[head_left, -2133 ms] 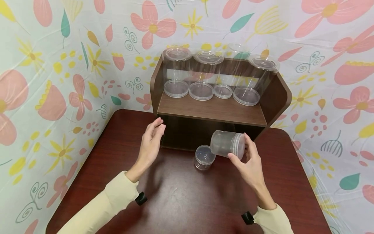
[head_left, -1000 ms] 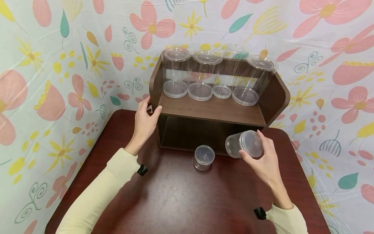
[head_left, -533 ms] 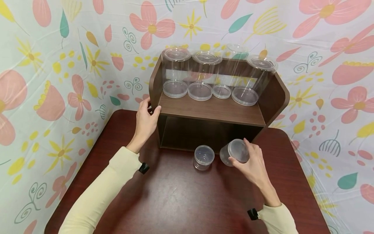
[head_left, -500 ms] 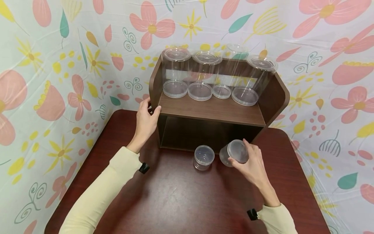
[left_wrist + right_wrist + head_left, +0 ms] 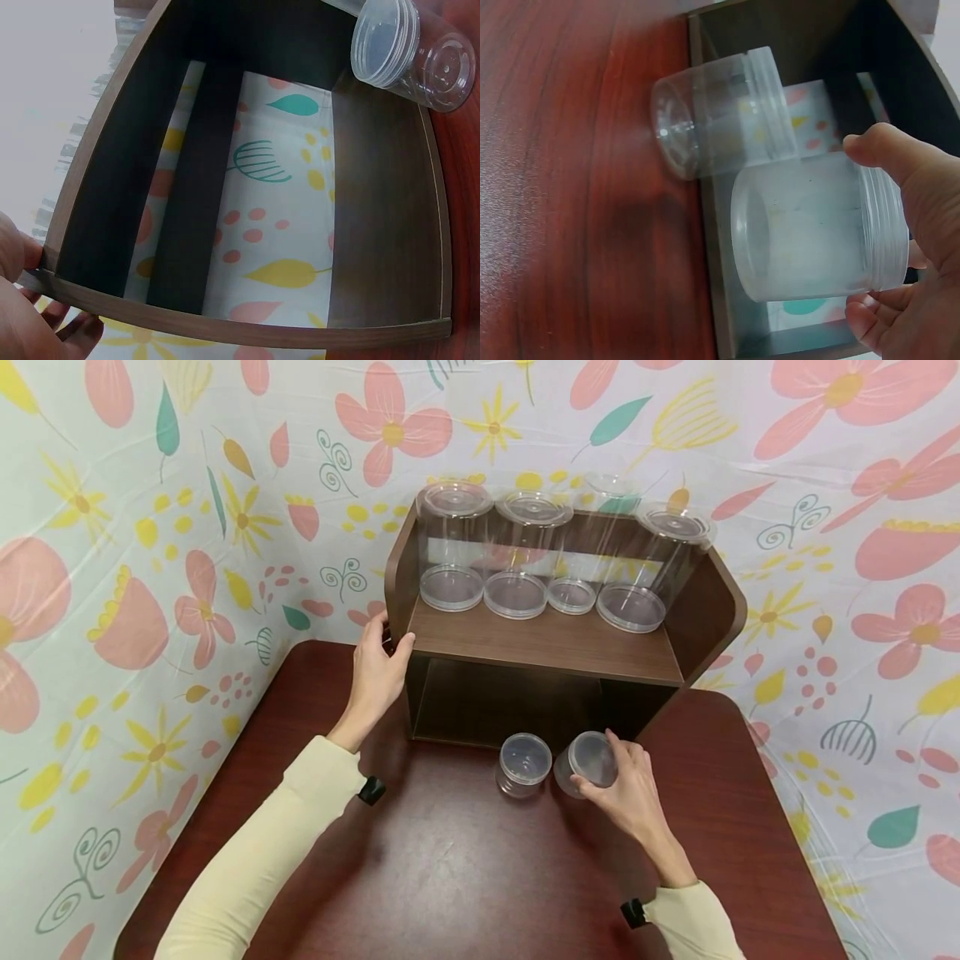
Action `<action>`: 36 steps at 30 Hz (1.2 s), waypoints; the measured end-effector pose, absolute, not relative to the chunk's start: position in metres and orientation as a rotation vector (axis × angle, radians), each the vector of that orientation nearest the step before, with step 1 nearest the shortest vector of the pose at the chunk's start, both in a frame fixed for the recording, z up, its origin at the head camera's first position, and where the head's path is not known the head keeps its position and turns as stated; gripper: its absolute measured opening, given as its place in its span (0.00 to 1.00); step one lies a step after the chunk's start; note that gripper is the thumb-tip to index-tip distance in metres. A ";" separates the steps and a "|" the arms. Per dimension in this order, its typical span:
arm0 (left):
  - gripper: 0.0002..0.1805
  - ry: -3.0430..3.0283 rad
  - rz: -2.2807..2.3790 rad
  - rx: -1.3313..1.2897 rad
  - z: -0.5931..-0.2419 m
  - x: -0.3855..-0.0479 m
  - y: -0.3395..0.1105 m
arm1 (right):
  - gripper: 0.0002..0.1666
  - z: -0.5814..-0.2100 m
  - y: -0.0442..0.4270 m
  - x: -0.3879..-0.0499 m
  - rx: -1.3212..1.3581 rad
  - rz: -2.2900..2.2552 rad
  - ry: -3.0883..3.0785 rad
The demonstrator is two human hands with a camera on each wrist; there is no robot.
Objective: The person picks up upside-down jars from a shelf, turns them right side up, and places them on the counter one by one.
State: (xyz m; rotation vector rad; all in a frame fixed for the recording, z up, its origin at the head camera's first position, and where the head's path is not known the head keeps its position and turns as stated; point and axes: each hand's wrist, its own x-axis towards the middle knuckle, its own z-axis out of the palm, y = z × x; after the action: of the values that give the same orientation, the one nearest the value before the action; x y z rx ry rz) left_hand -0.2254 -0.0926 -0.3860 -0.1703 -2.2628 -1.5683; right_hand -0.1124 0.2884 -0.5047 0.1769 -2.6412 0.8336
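Note:
My right hand [image 5: 630, 789] grips a frosted plastic jar [image 5: 810, 229] around its screw lid, thumb on one side and fingers on the other. In the head view it is just right of a shorter clear lidded jar [image 5: 523, 767], which stands upright on the table. Whether the frosted jar touches the tabletop, I cannot tell. My left hand [image 5: 377, 672] holds the left side of a brown two-tier shelf [image 5: 540, 647], thumb at the front edge and fingers around the outside. The left wrist view shows that grip at a panel edge, with the clear jar [image 5: 420, 52] across the opening.
Several tall clear jars, among them the leftmost jar [image 5: 453, 589] and the rightmost jar [image 5: 632, 608], stand on the upper tier. Below it is the open lower compartment [image 5: 502, 702]. The dark red table [image 5: 450, 868] stretches in front, and a floral cloth [image 5: 225, 527] hangs behind.
My right hand has carried the frosted jar right, then back left and down beside the clear jar, turning it more upright. My left hand has moved onto the shelf's left side and stayed.

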 end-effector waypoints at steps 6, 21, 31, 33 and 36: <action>0.25 -2.236 -1.615 -0.199 -0.387 -0.226 -0.093 | 0.58 -0.514 0.285 -0.116 0.188 0.819 -2.660; 0.25 -2.213 -1.656 -0.232 -0.388 -0.228 -0.092 | 0.57 -0.528 0.279 -0.121 0.183 0.778 -2.752; 0.25 -2.221 -1.648 -0.243 -0.389 -0.227 -0.095 | 0.57 -0.536 0.278 -0.124 0.213 0.760 -2.742; 0.25 -2.222 -1.651 -0.245 -0.388 -0.227 -0.095 | 0.57 -0.538 0.278 -0.124 0.219 0.763 -2.738; 0.25 -2.217 -1.658 -0.246 -0.389 -0.227 -0.095 | 0.57 -0.539 0.278 -0.125 0.228 0.766 -2.731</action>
State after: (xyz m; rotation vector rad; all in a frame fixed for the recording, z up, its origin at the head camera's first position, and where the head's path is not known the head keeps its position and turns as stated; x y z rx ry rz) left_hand -0.2275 -0.0947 -0.3886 -0.2462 -2.2174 -1.6579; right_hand -0.1249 0.2781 -0.5391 0.2279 -2.7306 0.7657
